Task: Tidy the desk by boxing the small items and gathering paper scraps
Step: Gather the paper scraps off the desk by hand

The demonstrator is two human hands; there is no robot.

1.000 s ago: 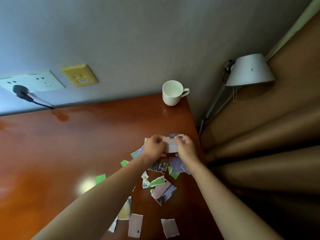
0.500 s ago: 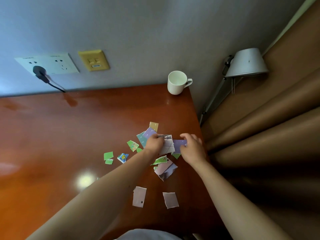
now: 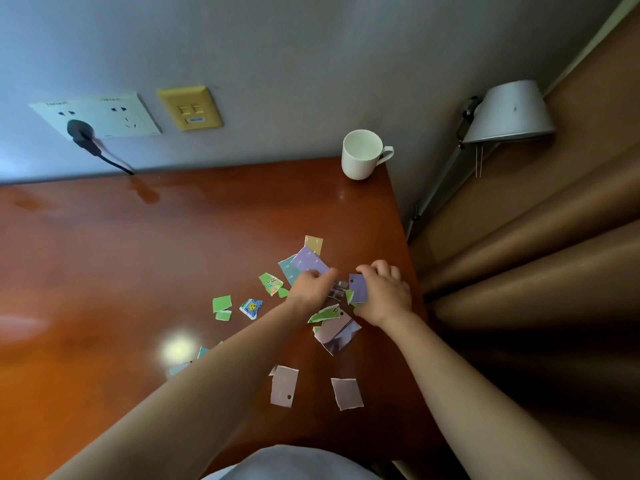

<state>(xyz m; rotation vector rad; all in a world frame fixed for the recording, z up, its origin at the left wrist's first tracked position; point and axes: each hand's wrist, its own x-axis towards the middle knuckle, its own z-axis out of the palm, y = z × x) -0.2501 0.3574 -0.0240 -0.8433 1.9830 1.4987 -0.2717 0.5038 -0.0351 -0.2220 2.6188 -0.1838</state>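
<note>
pinching a purple scrap [image 3: 358, 287], long axis toward the wall [image 3: 311, 81]: right hand [image 3: 384, 294]; left hand [image 3: 310, 289] gripping a grey scrap [image 3: 337, 289]

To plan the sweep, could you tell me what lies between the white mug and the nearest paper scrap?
In the head view, only bare desk lies between the white mug and the tan scrap.

A lived-in private room, likely a hotel room or bedroom study: a polished reddish wooden worktop [image 3: 173, 254] against a plain grey wall [image 3: 311, 64] with a white socket plate [image 3: 104, 116], black plug [image 3: 79, 131] and yellow data plate [image 3: 190, 107], beside a white mug [image 3: 360, 155], a metal-shaded lamp [image 3: 512, 112] and heavy brown curtains [image 3: 536, 254].
</note>
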